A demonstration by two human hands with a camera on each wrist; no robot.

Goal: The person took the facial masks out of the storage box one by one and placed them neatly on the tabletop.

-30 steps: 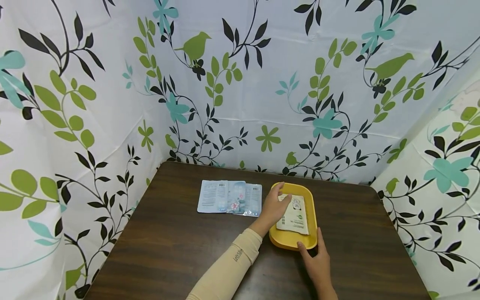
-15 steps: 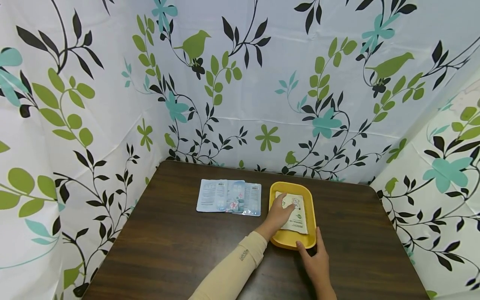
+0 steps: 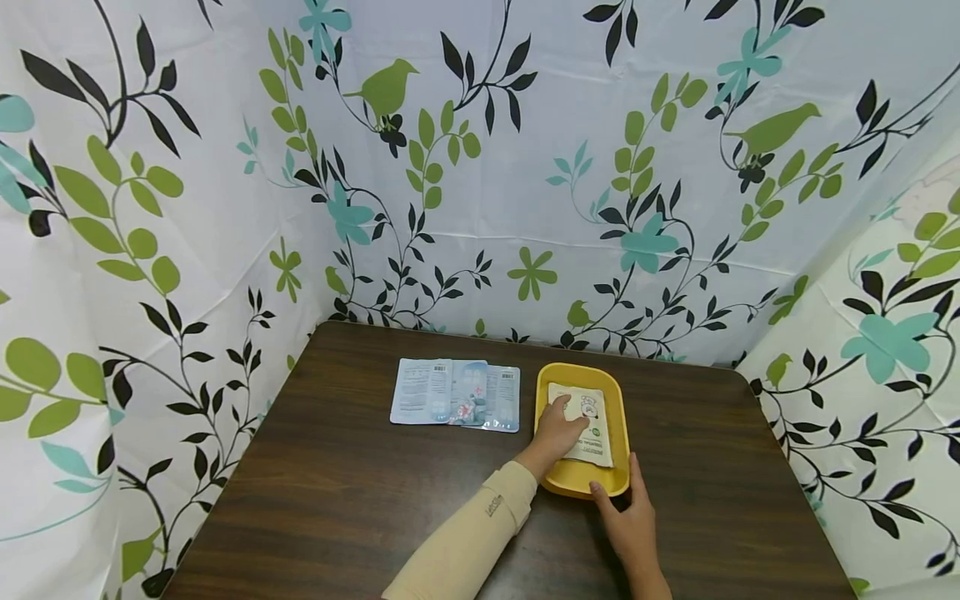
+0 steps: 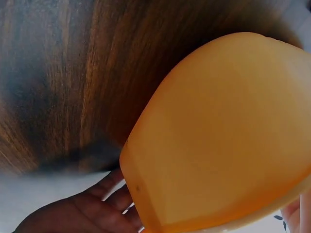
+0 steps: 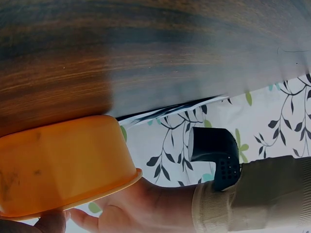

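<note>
Hands first: the left hand [image 3: 557,435], out of its cream sleeve [image 3: 468,533], came over the long left side of the yellow tray [image 3: 579,481], its fingers loose and spread on the cream packet [image 3: 597,429] inside, no clasp to be seen. And the right hand [image 3: 630,527] gripped the tray's near right corner, thumb over the rim, fingers along the outside!

Across from the left, then: three overlapping blue-and-white pouches [image 3: 468,392] lay flat on the dark wooden surface [image 3: 337,483], a strip of wood between them and the tray. Next up, the tray itself, right of middle and toward the far edge, the packet lengthwise inside, a little animal drawing near its far end and green print below. The left hand blocked the packet's left part, so whether more lay underneath could not be told. On the left wrist, a black device [image 5: 224,158] jutted out. Behind it all, and down both sides, hung a white cloth [image 3: 465,225] of leaves, birds and turquoise flowers.
</note>
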